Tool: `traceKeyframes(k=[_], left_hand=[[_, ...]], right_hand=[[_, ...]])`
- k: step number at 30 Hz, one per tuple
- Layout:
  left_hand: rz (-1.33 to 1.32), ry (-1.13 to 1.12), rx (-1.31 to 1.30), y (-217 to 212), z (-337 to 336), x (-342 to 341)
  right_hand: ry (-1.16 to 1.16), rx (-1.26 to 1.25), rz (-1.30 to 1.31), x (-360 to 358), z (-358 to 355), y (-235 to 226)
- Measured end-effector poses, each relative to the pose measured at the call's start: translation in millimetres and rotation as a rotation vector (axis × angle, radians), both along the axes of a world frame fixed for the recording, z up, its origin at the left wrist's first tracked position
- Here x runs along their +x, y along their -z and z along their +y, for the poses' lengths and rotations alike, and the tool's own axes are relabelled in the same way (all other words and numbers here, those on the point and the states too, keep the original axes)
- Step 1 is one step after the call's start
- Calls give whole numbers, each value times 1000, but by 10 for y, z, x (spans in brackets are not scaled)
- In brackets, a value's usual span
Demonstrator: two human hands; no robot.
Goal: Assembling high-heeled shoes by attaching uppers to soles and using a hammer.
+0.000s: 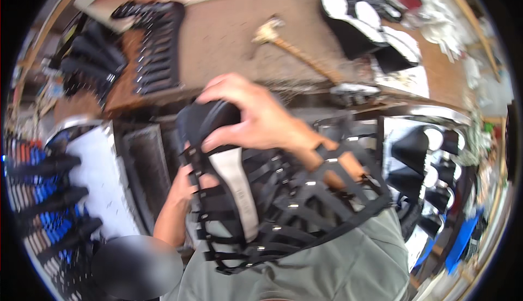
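Observation:
A black gladiator sandal (234, 186), a tall cage of straps with small metal fittings and a pale insole strip, is up in front of my chest. My right hand (250, 113) is closed around the smooth black end of its foot part, thumb on the near side and fingers over the far side. Straps of the shaft lie across and around my right forearm. From the lower left, my left hand (188, 184) grips the sandal's side, its fingers partly hidden behind the straps.
On the workbench (218, 39) ahead lie a wooden-handled hammer (297, 53) and another black strappy upper (160, 47). Black pieces (92, 53) pile at the left. White-and-black insoles (354, 20) sit at the back right. Shoe parts fill racks on both sides.

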State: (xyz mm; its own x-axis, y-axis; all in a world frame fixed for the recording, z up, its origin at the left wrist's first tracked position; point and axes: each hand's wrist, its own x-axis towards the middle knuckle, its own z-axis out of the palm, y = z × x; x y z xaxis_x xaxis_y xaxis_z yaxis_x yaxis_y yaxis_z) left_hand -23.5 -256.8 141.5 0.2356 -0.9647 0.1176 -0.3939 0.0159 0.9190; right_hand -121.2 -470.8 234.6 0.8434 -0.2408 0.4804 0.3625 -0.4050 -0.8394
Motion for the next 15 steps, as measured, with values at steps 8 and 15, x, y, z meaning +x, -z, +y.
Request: traceKeyframes(k=[8,15], left_hand=[[516,81,-145,471,153,483],[912,24,-132,828,56,401]], right_hand=[[397,-338,211,-11,-297,117],[1317,-1218,1058,-885,-2024,22]])
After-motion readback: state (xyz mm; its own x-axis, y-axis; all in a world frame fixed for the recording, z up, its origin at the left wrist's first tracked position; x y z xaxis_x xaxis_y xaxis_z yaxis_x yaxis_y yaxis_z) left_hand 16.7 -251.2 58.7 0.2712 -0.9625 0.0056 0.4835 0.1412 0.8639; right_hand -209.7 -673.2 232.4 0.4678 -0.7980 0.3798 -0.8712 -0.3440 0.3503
